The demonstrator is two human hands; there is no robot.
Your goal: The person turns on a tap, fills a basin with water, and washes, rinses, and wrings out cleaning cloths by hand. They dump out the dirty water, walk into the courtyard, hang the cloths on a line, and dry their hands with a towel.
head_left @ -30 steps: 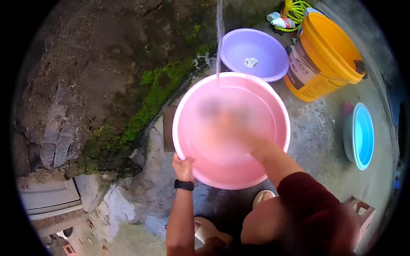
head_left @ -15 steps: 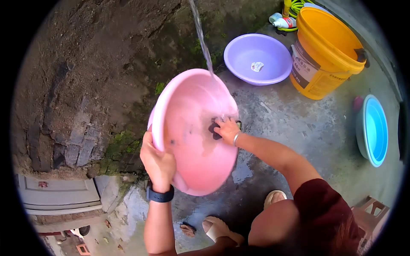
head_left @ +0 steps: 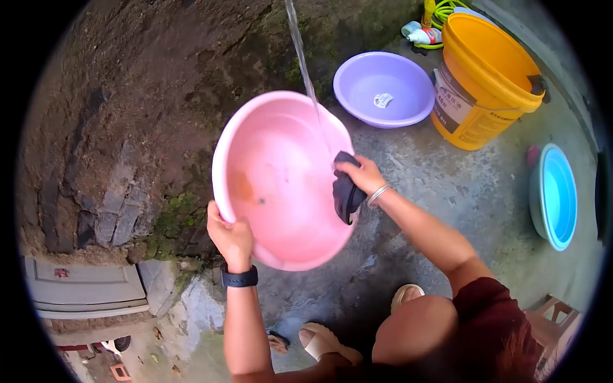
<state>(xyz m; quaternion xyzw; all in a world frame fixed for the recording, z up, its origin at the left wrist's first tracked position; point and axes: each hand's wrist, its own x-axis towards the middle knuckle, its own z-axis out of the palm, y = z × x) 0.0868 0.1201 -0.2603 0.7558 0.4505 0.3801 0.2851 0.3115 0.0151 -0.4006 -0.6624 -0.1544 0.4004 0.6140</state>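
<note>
My left hand [head_left: 231,237] grips the lower left rim of a pink basin [head_left: 290,220], which is tilted so that its inside faces me. A dark wet cloth [head_left: 345,191] hangs from my right hand [head_left: 364,175] at the basin's right rim, with my fingers closed on it. From above, a stream of water [head_left: 300,54] falls into the basin near the cloth. A little brownish water and a small dark spot show on the basin's inner surface.
A purple basin [head_left: 408,86] stands beyond the pink one, beside a yellow bucket [head_left: 460,115]. To the right a blue basin [head_left: 548,210] leans on its side. Bottles [head_left: 426,36] and a green hose [head_left: 445,10] lie at the back. An earthen bank [head_left: 128,96] rises at left.
My right hand has lifted the dark cloth from the basin's inside to its right rim. The basin has tipped to face me more and moved slightly up and left.
</note>
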